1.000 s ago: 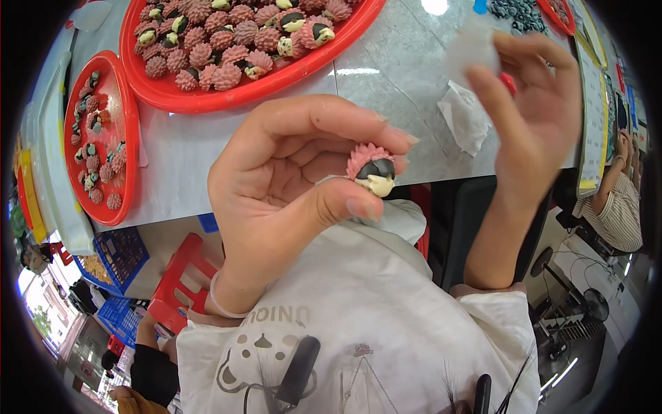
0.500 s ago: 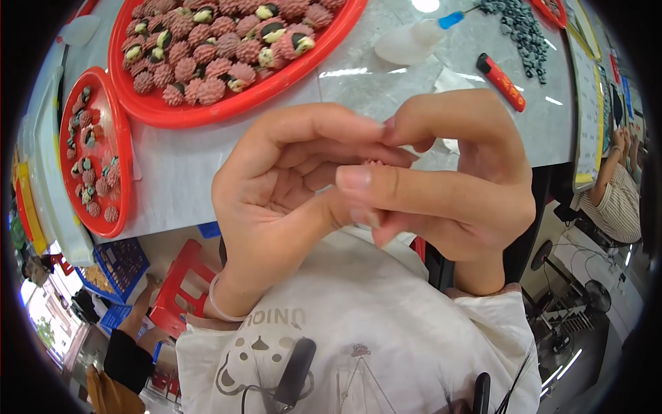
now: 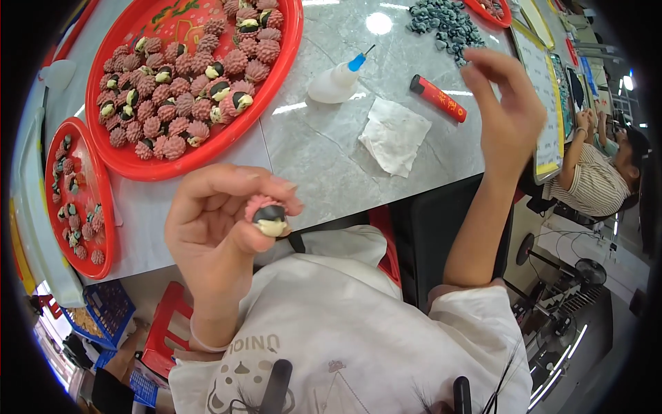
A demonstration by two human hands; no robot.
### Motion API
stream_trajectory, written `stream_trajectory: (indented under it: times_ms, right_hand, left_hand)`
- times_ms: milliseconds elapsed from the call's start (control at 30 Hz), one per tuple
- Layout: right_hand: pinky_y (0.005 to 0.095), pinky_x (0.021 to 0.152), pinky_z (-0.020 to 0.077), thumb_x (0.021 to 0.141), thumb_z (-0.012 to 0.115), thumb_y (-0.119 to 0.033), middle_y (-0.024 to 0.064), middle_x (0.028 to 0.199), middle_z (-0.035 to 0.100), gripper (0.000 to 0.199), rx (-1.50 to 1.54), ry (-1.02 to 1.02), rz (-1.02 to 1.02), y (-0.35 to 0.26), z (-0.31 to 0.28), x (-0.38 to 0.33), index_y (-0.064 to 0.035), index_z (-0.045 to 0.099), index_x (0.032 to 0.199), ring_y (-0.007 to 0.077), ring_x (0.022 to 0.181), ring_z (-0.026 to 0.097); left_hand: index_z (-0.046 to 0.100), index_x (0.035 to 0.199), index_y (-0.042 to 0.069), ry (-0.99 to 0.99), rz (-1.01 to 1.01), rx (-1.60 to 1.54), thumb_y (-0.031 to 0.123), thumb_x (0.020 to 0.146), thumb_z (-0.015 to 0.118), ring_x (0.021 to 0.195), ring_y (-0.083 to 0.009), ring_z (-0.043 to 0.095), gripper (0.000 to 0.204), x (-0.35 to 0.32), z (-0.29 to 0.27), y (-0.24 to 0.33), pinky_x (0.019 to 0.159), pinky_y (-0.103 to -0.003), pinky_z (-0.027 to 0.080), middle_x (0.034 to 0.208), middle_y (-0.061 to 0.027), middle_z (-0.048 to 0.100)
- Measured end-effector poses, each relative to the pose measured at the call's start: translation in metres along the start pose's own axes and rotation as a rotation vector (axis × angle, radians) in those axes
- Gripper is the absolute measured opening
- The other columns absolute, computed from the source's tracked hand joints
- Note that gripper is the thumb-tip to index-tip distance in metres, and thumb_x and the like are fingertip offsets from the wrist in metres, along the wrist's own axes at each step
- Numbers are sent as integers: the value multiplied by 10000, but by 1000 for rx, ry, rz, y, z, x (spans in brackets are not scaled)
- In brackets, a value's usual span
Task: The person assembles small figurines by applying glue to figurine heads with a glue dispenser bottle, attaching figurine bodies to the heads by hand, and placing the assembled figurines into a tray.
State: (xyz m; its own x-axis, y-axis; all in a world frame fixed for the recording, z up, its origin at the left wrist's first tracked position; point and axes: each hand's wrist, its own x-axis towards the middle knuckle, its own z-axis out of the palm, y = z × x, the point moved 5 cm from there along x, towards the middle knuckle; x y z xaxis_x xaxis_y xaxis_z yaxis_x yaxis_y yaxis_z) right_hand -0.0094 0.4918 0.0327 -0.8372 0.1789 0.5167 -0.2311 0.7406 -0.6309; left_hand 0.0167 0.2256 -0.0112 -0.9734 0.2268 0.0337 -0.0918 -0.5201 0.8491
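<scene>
From the head view, my left hand (image 3: 221,231) pinches a small pink bumpy lychee-shaped piece with a black and cream insert (image 3: 267,215) between thumb and fingertips, held in the air just below the edge of the grey marble-look table (image 3: 324,152), insert facing out. I judge the grip should stay light on the bumpy shell so the insert is not pushed askew. My right hand (image 3: 507,103) is raised over the table with fingers loosely spread and curled, holding nothing that I can see, near the pile of small dark grey pieces (image 3: 445,24) and above the red cylindrical lighter (image 3: 438,98). The white squeeze bottle with a blue nozzle (image 3: 336,81) and the crumpled white tissue (image 3: 394,134) lie between my hands; the large round red tray of finished pink pieces (image 3: 200,76) sits to my left, within easy reach
</scene>
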Motion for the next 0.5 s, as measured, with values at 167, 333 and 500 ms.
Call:
stream_trajectory:
  times_ms: [167,333,500]
  right_hand:
    - [239,661,440,712,582,22,64,823,598,157,-363,-225,-170,31,25,21,-11,608,863,153,692,561]
    - [238,634,434,736,558,6,73,800,596,131,-360,-302,-114,39,24,30,-8,601,859,157,673,552]
    - [231,622,421,776,543,-21,46,839,583,174,-421,-392,-103,33,29,30,-37,604,939,110,669,526]
  left_hand:
    - [471,984,-47,-24,-30,-52,139,725,686,779,-208,607,385,-1,8,-4,700,-280,499,900,-184,591]
    - [477,987,-57,-27,-52,-60,127,731,678,784,-203,607,374,0,6,-2,714,-283,499,911,-183,591]
    - [466,985,26,-3,-132,70,309,732,676,728,-165,571,434,1,5,-3,559,-199,455,899,-115,553]
